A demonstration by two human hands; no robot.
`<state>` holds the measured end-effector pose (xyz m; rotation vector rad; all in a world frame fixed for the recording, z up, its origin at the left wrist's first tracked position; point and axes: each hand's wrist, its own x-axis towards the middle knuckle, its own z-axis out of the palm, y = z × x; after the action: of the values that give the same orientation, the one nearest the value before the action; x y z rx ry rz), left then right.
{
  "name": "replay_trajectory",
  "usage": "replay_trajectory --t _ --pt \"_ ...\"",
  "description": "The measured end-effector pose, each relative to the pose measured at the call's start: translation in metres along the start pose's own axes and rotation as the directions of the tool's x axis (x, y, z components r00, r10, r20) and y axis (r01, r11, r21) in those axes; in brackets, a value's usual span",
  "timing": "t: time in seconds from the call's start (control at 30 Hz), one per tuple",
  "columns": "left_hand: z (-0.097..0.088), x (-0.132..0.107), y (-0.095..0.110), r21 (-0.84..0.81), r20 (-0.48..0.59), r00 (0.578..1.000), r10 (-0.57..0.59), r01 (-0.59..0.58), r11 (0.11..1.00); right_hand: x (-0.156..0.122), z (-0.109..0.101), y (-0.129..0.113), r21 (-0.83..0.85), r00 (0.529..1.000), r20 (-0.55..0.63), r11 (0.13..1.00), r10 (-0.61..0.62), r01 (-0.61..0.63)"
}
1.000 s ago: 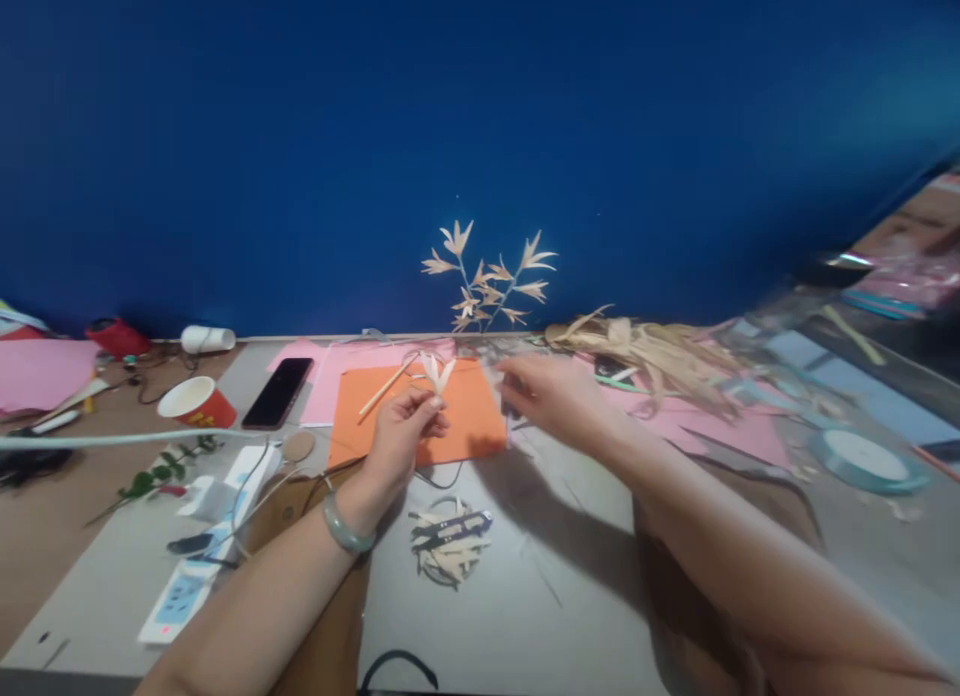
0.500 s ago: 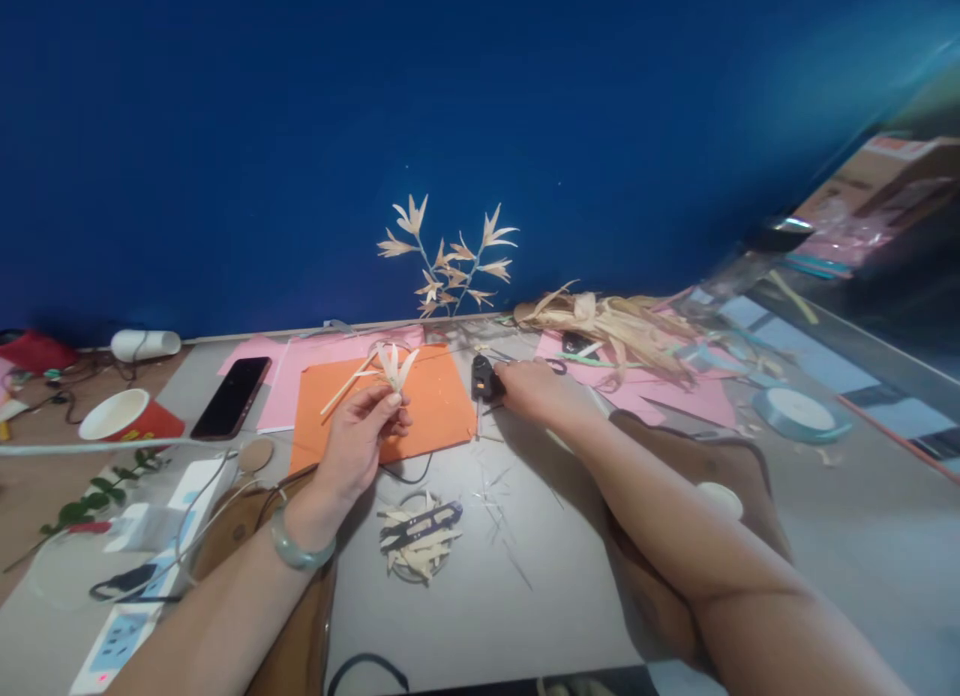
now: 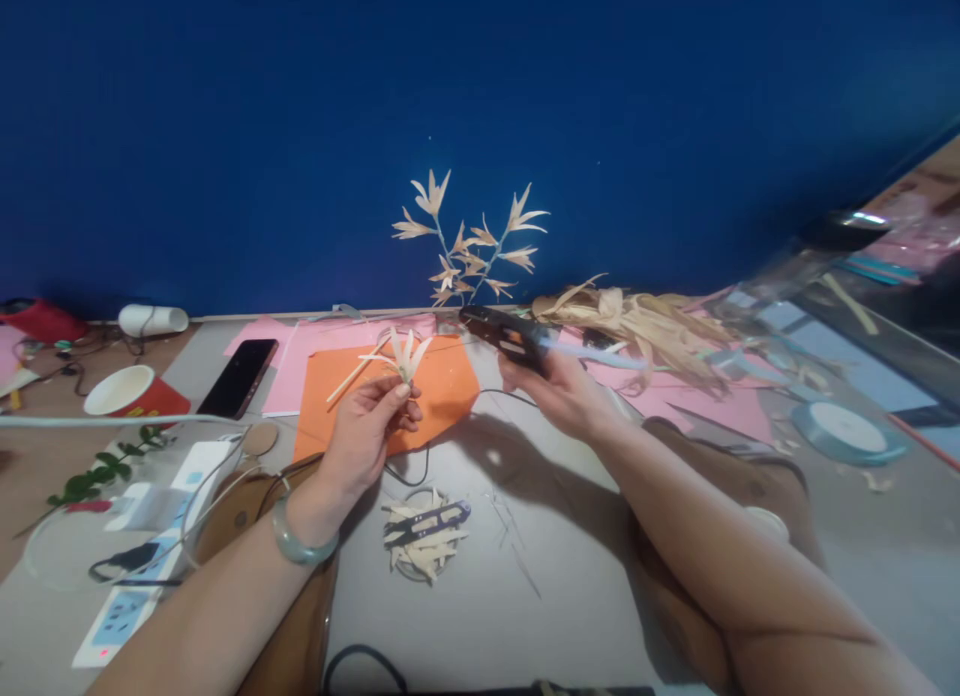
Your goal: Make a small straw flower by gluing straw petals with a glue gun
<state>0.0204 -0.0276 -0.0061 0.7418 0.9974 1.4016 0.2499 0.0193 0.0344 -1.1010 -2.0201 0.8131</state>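
Observation:
My left hand [image 3: 375, 421] pinches the base of a small pale flower [image 3: 405, 356] whose narrow petals look like dried corn husk; it is above an orange sheet [image 3: 450, 386]. My right hand [image 3: 562, 391] is wrapped round a black hot glue gun [image 3: 502, 331], raised off the table with its front end toward the left. A pale glue stick [image 3: 592, 352] juts from its rear. Behind stands a branch of husk flowers [image 3: 472, 246] on bluish stems. Nearer me, thread snips [image 3: 427, 524] lie across a round dish of pale husk pieces [image 3: 424, 558].
Dried husks [image 3: 645, 326] lie on pink paper at the right, near a roll of light-blue ribbon [image 3: 847, 431]. On the left are a phone [image 3: 240, 376], a red paper cup [image 3: 139, 391], a power strip [image 3: 124, 616] with cables, and a leafy sprig [image 3: 105, 476]. A blue wall [image 3: 300, 156] rises behind.
My right hand has lifted the glue gun from the table and turned it toward the left. My left hand still holds the flower, nearly in place. The view has shifted slightly.

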Motion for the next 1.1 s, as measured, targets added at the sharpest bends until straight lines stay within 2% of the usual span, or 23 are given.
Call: replay_trajectory --t 0.1,0.17,0.23,0.37,0.6,0.77,1.1 --pt "0.001 0.000 0.002 0.015 -0.011 1.000 0.005 -0.005 1.000 -0.010 0.001 -0.016 0.353 0.988 0.149 0.936 -0.041 -0.015" --pt "0.002 0.000 0.002 0.033 -0.015 1.000 0.006 -0.005 0.999 -0.016 0.001 -0.022 0.436 0.972 0.229 0.899 -0.058 -0.048" --pt "0.002 0.000 0.003 0.041 -0.015 1.000 0.017 -0.016 0.999 -0.019 0.001 -0.024 0.382 0.962 0.267 0.923 -0.063 -0.045" --pt "0.002 -0.001 0.002 0.081 -0.004 1.000 0.031 -0.030 0.996 -0.021 0.004 -0.021 0.160 0.967 0.238 0.986 -0.092 0.055" --pt "0.004 -0.005 0.004 0.148 -0.009 0.997 0.079 -0.077 0.986 -0.024 0.016 -0.020 -0.020 0.968 0.211 0.989 -0.139 0.146" --pt "0.004 -0.005 0.004 0.159 -0.002 0.994 0.107 -0.106 0.982 -0.023 0.019 -0.023 -0.082 0.968 0.210 0.984 -0.136 0.156" --pt "0.001 -0.006 0.002 0.179 0.032 0.996 0.082 -0.087 0.980 -0.022 0.020 -0.025 -0.105 0.968 0.200 0.979 -0.152 0.176"
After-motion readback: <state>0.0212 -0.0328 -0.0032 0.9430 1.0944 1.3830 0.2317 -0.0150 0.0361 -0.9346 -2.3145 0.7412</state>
